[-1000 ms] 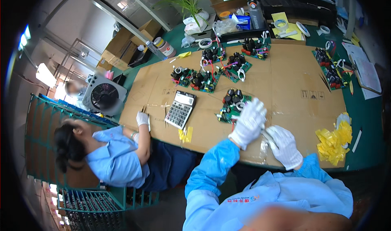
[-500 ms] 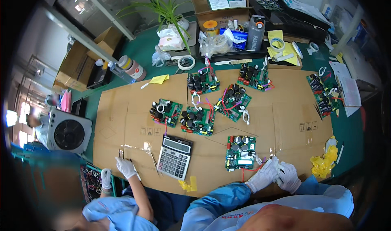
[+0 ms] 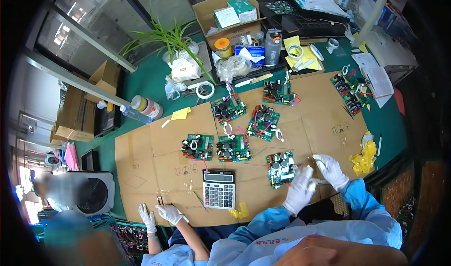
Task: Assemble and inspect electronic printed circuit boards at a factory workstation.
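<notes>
Both my hands wear white gloves and blue sleeves, at the front edge of the cardboard sheet. My left hand (image 3: 298, 192) is raised beside a green circuit board (image 3: 280, 169), covering its right edge; blur hides whether its fingers hold anything. My right hand (image 3: 330, 172) is just right of it, apart from the board, its fingers stretched out and its thumb toward the left hand. The board carries round capacitors and a white label. A grey calculator (image 3: 219, 190) lies to the left.
Several more circuit boards (image 3: 233, 148) with wires lie across the cardboard (image 3: 159, 148). A co-worker's gloved hands (image 3: 169, 214) are at the left front. Crumpled yellow tape (image 3: 364, 158) lies at the right. A bottle (image 3: 273, 47), an open box (image 3: 202, 12) and a plant (image 3: 181, 40) stand behind.
My hands, together before, have come apart; the left has moved up to the board, the right higher. My view has shifted. The co-worker's hands have come closer together at the cardboard edge.
</notes>
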`<state>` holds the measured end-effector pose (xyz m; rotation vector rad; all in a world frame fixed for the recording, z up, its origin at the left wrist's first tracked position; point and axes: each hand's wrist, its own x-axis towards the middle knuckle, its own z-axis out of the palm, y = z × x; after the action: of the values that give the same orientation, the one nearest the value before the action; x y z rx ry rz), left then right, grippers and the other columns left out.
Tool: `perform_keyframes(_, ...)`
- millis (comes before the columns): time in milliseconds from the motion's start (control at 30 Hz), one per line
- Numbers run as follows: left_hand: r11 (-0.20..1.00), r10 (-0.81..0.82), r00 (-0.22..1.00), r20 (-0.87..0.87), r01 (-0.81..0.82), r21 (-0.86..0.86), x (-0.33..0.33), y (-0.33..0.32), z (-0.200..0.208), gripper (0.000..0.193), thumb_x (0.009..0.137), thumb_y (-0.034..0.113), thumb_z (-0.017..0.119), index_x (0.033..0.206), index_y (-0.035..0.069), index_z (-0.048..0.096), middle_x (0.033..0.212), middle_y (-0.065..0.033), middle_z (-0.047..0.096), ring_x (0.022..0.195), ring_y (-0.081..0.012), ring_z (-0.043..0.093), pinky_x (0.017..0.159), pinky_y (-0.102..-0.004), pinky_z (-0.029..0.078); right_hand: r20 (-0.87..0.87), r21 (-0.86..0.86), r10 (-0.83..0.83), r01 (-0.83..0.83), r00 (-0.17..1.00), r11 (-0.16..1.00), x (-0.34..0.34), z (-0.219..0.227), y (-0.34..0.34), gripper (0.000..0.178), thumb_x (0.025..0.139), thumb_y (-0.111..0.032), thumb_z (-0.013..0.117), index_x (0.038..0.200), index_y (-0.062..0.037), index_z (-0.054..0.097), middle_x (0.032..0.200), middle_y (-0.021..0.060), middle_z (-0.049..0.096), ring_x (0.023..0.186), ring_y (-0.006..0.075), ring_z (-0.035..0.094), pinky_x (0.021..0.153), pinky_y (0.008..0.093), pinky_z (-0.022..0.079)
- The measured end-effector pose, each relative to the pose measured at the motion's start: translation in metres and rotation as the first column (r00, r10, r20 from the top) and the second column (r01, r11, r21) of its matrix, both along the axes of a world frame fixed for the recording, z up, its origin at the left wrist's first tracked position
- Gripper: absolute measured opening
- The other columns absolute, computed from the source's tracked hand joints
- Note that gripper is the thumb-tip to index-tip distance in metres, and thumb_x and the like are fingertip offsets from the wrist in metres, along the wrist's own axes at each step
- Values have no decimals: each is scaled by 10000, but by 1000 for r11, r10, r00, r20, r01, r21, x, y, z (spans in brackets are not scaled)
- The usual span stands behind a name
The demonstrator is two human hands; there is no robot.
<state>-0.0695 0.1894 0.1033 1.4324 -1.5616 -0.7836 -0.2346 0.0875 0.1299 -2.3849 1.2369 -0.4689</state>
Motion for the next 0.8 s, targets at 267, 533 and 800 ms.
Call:
perform_keyframes(267, 977, 205, 339, -918, -14, 212, 92, -26, -1, 447, 1040, 325, 458, 1305, -21, 553, 1256, -126, 629, 1179, -209, 585, 1038, -349, 441, 616, 545, -8, -419, 787, 726, 128, 37, 13, 350, 991, -159, 565, 1285, 30, 567, 1242, 140, 638, 1174, 268, 607, 1016, 354, 468)
perform_keyframes(533, 823, 556, 299, -776, -330, 462, 113, -18, -59, 326, 991, 256, 438, 1064, -17, 599, 1048, -172, 679, 964, -244, 652, 872, -349, 512, 529, 848, -527, -428, 665, 312, 173, 58, 44, 466, 1055, -309, 434, 1440, -47, 447, 1336, 145, 570, 1250, 238, 542, 1042, 293, 423)
perform_keyframes(800, 667, 634, -211, -744, -337, 665, 150, -92, 15, 209, 977, 100, 426, 782, 161, 469, 631, 61, 400, 536, -78, 380, 520, -236, 341, 404, 615, 307, -504, 862, 607, 138, 86, -23, 554, 1043, -365, 435, 1508, -73, 358, 1504, 142, 436, 1351, 240, 471, 1096, 313, 378)
